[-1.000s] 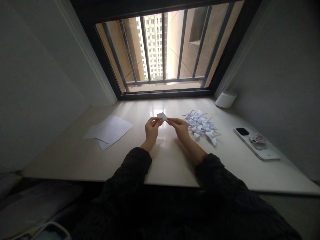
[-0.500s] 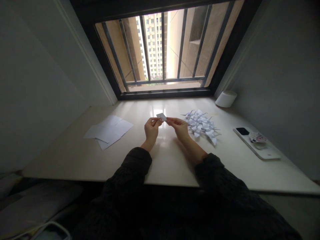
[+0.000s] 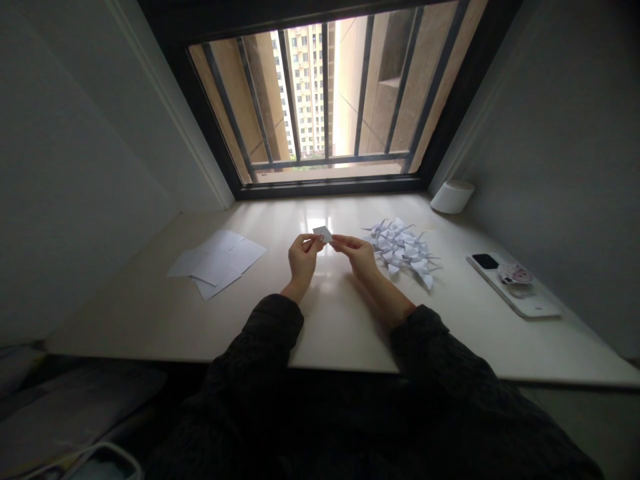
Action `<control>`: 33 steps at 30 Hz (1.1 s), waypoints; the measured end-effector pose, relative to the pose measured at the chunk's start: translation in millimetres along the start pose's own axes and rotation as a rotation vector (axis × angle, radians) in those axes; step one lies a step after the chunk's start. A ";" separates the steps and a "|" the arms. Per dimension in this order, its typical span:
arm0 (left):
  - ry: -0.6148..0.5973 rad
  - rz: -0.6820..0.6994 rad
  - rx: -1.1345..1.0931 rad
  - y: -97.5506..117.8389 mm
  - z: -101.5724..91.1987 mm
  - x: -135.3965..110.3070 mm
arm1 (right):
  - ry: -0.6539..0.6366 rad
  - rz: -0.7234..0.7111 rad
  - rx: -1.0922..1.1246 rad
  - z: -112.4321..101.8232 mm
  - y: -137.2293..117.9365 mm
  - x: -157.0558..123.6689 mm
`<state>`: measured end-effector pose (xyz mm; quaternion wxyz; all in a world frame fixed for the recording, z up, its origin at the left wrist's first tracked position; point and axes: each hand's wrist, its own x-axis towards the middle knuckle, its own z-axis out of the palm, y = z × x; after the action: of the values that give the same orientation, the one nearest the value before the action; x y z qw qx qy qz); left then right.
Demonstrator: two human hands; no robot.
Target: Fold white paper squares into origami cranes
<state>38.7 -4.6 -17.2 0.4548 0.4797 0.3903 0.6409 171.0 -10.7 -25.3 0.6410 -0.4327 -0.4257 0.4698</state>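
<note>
A small folded piece of white paper [image 3: 323, 233] is held up between both hands over the middle of the white sill. My left hand [image 3: 303, 259] pinches its left corner between thumb and fingers. At the opposite corner, my right hand [image 3: 359, 256] grips it with the fingertips. The fingers partly cover its lower edges. Just right of my right hand lies a heap of folded white paper cranes [image 3: 403, 247]. Flat sheets of white paper [image 3: 220, 260] overlap to the left of my left hand.
A white phone [image 3: 515, 288] with a round pink-and-white grip on its back lies at the right. Behind it a white cylindrical object [image 3: 453, 197] stands against the right wall. A dark-framed window [image 3: 327, 191] with bars closes off the far side.
</note>
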 end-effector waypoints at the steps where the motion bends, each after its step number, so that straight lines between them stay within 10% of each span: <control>1: -0.019 -0.007 -0.010 0.6 -0.2 0.0 | 0.008 0.001 -0.010 -0.6 0.5 0.5; 18: -0.026 -0.266 -0.058 2.3 -2.1 4.2 | 0.004 -0.041 -0.026 -0.4 0.1 -1.2; 33: -0.146 -0.209 -0.031 5.0 -2.1 3.7 | 0.014 -0.100 -0.028 -5.1 0.7 1.8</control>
<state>35.1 -2.6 -12.0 0.5537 0.4745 0.3941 0.5594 176.1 -9.6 -27.1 0.6604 -0.4230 -0.4489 0.4282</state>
